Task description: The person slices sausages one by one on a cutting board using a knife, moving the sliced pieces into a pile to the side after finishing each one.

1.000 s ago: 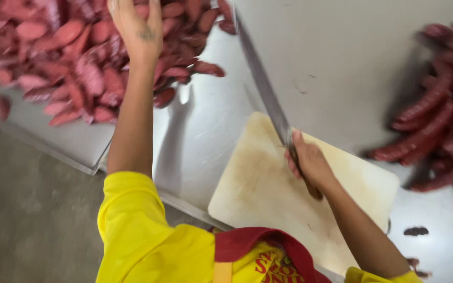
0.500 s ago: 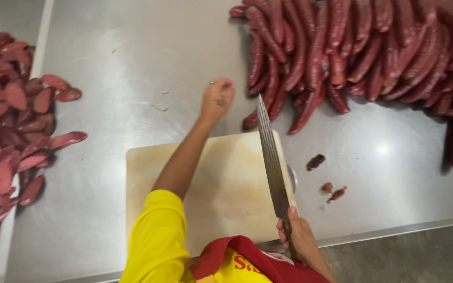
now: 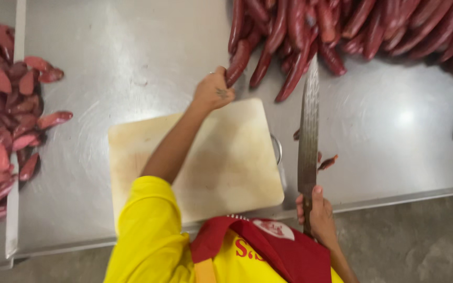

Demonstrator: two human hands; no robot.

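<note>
My left hand (image 3: 213, 90) reaches past the far edge of a pale cutting board (image 3: 232, 167) and closes on the near end of a dark red sausage (image 3: 239, 57) at the edge of the whole-sausage pile (image 3: 373, 26). My right hand (image 3: 316, 212) grips the handle of a long knife (image 3: 309, 136) at the table's near edge. The blade points away from me, hanging just right of the board.
A heap of cut sausage slices (image 3: 1, 120) lies at the far left on the steel table (image 3: 132, 52). Small red scraps (image 3: 327, 163) sit right of the board. The table's front edge (image 3: 394, 196) borders a grey floor.
My left hand has come off the slice heap on the left, crossed over the board and taken hold of a whole sausage. The knife has shifted right, off the board.
</note>
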